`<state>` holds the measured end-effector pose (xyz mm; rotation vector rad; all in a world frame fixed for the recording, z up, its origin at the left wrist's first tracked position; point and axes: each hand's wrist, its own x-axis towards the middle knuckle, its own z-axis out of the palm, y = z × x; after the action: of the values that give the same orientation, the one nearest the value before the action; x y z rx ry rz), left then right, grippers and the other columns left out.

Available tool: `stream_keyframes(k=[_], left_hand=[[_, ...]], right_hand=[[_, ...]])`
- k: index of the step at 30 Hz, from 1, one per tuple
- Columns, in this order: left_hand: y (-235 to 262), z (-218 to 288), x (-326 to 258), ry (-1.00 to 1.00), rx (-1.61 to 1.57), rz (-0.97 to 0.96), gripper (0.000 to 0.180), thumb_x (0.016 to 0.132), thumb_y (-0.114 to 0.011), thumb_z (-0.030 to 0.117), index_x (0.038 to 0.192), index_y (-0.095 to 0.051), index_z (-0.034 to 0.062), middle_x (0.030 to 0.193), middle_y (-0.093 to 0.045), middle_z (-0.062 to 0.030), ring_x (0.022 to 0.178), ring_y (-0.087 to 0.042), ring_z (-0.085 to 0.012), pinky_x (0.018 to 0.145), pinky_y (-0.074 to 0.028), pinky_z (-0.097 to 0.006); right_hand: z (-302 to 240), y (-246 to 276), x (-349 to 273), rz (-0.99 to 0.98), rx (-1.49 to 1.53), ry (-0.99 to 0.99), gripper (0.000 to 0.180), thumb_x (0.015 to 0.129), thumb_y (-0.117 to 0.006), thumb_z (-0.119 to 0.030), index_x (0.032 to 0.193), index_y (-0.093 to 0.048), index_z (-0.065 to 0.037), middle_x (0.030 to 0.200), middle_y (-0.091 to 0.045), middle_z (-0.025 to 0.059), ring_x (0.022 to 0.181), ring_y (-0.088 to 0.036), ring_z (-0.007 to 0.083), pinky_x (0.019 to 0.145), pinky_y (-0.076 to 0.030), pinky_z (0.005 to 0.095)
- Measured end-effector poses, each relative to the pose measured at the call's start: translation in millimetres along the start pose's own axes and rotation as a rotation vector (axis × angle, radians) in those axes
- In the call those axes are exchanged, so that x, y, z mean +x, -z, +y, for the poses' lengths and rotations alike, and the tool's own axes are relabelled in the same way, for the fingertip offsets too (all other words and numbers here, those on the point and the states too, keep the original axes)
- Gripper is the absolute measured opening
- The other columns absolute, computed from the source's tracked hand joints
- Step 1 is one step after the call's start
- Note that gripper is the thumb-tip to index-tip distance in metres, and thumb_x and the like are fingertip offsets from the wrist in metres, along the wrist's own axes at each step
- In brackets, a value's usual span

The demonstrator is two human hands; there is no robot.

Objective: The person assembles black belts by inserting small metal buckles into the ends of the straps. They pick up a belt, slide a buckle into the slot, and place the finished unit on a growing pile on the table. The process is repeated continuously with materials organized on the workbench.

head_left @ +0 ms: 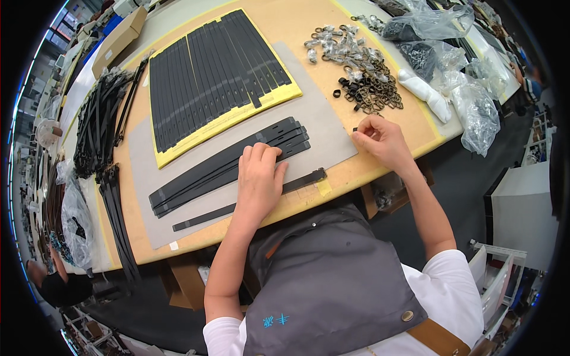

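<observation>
My left hand (pixel 259 181) lies over a stack of flat black straps (pixel 202 168), fingers lowered onto them and thumb apart. Beneath its wrist passes a single black strap (pixel 306 180), lying along the near side of the table. Out to the right, my right hand (pixel 383 141) is closed in a pinch, with a small black piece (pixel 355 129) at its fingertips, too small to make out fully. Just beyond that hand is a pile of bronze-coloured metal clasps (pixel 380 77) and small black loops (pixel 354 95).
A yellow-edged board (pixel 279 95) carries a row of black straps. Bundled dark straps (pixel 98 118) hang over the table's left side. Plastic bags (pixel 475 107) and a white wrapped roll (pixel 424 95) lie at the right; a cardboard box (pixel 119 41) stands far left.
</observation>
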<state>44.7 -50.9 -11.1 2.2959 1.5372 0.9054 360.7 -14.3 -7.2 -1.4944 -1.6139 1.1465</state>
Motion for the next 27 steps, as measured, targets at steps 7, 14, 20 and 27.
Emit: stream_keyframes(k=[7, 14, 20, 27], left_hand=[[-2, -8, 3, 0.062, -0.085, -0.062, 0.019, 0.087, -0.079, 0.005, 0.100, -0.066, 0.0000, 0.097, -0.062, -0.0118, 0.097, -0.057, -0.0315, 0.088, -0.049, -0.041], [6, -8, 6, 0.102, -0.152, -0.150, 0.019, 0.087, -0.079, 0.004, 0.096, -0.063, -0.0006, 0.093, -0.062, -0.0113, 0.091, -0.060, -0.0288, 0.084, -0.052, -0.039], [33, 3, 11, 0.153, -0.470, -0.173, 0.022, 0.090, -0.081, 0.004, 0.106, -0.068, -0.0014, 0.093, -0.073, -0.0102, 0.083, -0.070, -0.0171, 0.076, -0.055, -0.030], [24, 13, 9, 0.040, -0.471, -0.162, 0.021, 0.089, -0.083, 0.005, 0.107, -0.075, -0.0008, 0.090, -0.075, -0.0080, 0.074, -0.067, -0.0127, 0.067, -0.052, -0.027]], right_hand=[[0, -27, -21, -0.287, 0.978, -0.088, 0.020, 0.100, -0.072, -0.011, 0.117, -0.064, -0.007, 0.117, -0.071, 0.0078, 0.095, -0.070, 0.0103, 0.080, -0.057, 0.0209], [2, -37, -20, -0.371, 1.208, -0.176, 0.032, 0.105, -0.065, -0.009, 0.137, -0.061, -0.005, 0.123, -0.070, 0.0097, 0.098, -0.070, 0.0095, 0.088, -0.060, 0.0220], [9, -41, -19, -0.351, 1.118, -0.167, 0.032, 0.106, -0.067, -0.014, 0.135, -0.064, -0.002, 0.119, -0.072, 0.0088, 0.095, -0.069, 0.0077, 0.087, -0.059, 0.0217], [-25, -57, -25, -0.245, 0.767, -0.084, 0.025, 0.104, -0.071, -0.013, 0.126, -0.069, 0.000, 0.100, -0.073, 0.0029, 0.085, -0.066, 0.0074, 0.080, -0.055, 0.0227]])
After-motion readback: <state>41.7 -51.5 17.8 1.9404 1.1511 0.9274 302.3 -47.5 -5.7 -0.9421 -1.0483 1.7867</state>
